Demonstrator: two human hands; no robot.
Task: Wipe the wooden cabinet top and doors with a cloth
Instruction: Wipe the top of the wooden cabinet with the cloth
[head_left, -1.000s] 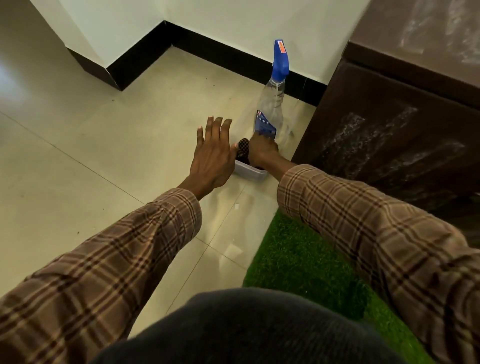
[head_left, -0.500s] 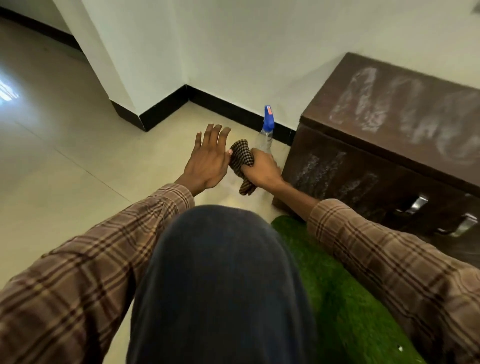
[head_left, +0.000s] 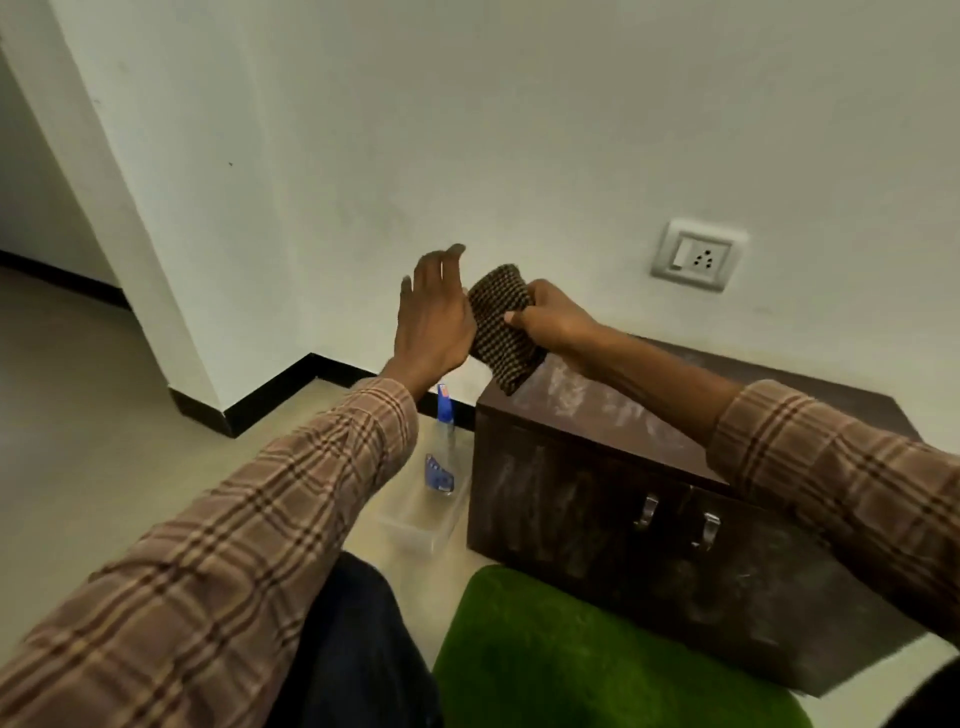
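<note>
A low dark wooden cabinet (head_left: 613, 499) stands against the wall, its top (head_left: 597, 400) and doors streaked with pale dust. Two metal handles (head_left: 675, 514) sit on the doors. My right hand (head_left: 550, 317) grips a checked brown cloth (head_left: 498, 327), held in the air above the cabinet's left end. My left hand (head_left: 434, 317) is beside the cloth with fingers straight, its palm against the cloth's left side.
A spray bottle (head_left: 441, 447) with a blue head stands in a clear plastic tray (head_left: 421, 519) on the tiled floor left of the cabinet. A green grass-like mat (head_left: 571, 660) lies in front. A wall socket (head_left: 696, 254) is above the cabinet.
My right hand lifted the cloth out of the tray on the floor and raised it above the cabinet's left end. My left hand rose alongside it. The view tilted up.
</note>
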